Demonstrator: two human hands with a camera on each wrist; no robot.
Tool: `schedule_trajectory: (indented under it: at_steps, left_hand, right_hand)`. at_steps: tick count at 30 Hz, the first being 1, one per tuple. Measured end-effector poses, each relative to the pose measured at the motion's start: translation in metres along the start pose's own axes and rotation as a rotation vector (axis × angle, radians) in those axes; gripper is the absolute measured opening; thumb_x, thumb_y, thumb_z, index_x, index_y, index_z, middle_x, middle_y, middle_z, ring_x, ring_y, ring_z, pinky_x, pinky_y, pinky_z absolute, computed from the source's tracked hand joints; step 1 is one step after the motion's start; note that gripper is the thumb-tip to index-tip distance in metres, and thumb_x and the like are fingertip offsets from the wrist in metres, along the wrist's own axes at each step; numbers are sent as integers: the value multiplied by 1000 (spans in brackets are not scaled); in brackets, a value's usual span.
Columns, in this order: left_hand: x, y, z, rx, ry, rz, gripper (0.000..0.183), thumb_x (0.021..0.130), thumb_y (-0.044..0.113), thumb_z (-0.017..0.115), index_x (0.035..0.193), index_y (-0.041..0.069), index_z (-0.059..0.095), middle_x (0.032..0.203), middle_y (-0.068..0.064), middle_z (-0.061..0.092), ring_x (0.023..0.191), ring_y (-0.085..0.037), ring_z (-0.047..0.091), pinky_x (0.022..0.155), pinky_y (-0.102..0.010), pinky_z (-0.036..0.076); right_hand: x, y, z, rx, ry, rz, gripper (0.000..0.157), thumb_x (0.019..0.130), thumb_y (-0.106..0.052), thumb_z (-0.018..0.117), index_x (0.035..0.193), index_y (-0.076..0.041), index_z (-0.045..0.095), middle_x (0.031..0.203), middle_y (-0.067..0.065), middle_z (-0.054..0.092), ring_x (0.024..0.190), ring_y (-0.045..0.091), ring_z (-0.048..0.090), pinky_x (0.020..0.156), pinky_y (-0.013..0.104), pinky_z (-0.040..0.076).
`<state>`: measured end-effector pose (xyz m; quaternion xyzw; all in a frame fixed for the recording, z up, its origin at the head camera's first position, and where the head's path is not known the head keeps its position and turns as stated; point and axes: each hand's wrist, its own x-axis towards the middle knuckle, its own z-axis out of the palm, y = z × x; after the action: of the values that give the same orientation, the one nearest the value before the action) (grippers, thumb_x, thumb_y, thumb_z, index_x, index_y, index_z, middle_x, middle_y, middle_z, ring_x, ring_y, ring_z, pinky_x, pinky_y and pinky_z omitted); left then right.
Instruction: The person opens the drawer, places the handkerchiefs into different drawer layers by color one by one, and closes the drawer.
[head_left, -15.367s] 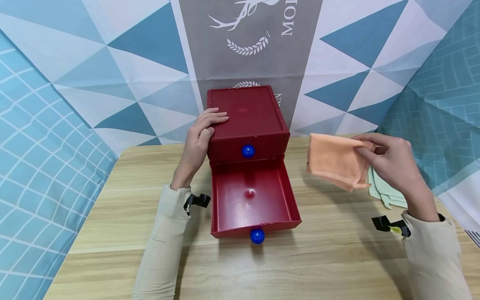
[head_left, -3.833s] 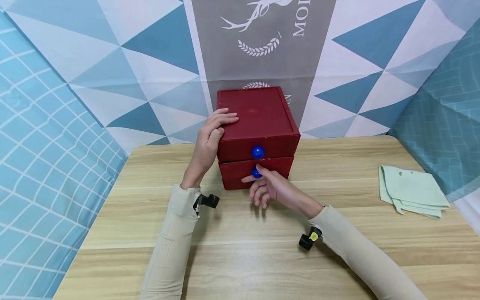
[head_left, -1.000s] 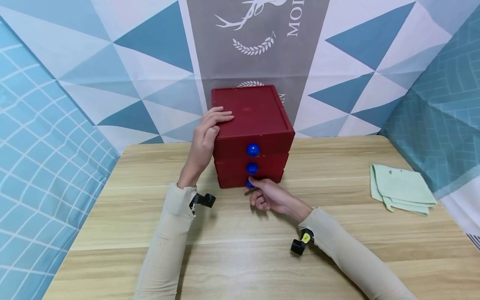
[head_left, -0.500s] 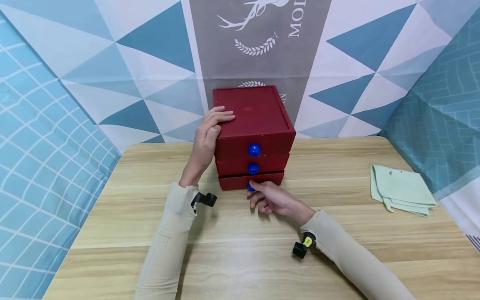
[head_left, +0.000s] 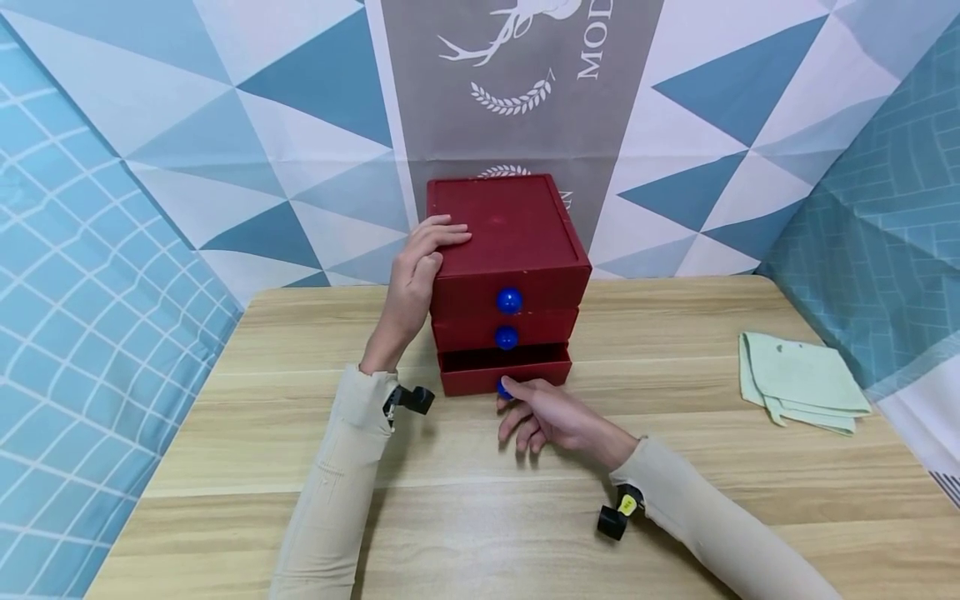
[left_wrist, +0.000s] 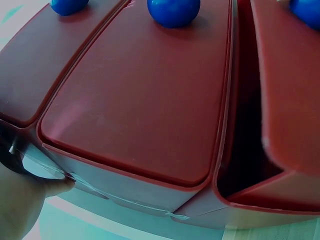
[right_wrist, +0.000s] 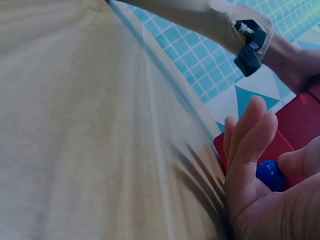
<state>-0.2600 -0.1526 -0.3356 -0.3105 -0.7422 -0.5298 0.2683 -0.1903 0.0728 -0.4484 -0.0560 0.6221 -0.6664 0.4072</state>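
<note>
Red drawer unit [head_left: 498, 225]: dead centre in my head view, standing near the back edge of the wood-look table [head_left: 465, 517].
Bottom drawer [head_left: 471, 382]: pulled partway out, dark gap showing behind its front; too shadowy for me to tell what's in it, even on the left wrist cam.
Bottom knob [right_wrist: 269, 176]: blue ball, same as the others, held at the drawer front.
Right hand [head_left: 547, 415]: thumb and index finger pinching that knob, other fingers loosely bent underneath.
Left hand [head_left: 415, 279]: fingers laid pretty much straight over the unit's top left edge, thumb against the side.
Upper drawers: both pushed in; I can see the top knob [head_left: 509, 301] and middle knob [head_left: 506, 337], no fingers on either.
Green cloth [head_left: 806, 382]: folded flat on the table, over to the right, well apart from the unit.
Backdrop [head_left: 300, 167]: blue and white triangles, plus a grey strip with antlers.
</note>
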Motion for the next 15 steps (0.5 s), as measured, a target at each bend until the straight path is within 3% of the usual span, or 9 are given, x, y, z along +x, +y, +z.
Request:
schedule_trajectory:
  at_steps: [7,15]
  left_hand:
    - [0,-14,-1,11,-1,10,47,95,10,31,124,3,68,135,-13,59,139,-20,38,118,-37,25]
    - [0,19,0,-31,-4,-11,45,92,-5,31,121,-11,64,133,-29,56,139,-37,36,118,-43,23]
  right_hand:
    - [-10,6,6,12,-13,3,52,105,-47,41,116,3,50,69,8,70,47,11,61,42,23,49]
    - [-17,14,9,10,-25,1,52,104,-49,41,113,1,50,69,8,70,46,11,61,39,21,45]
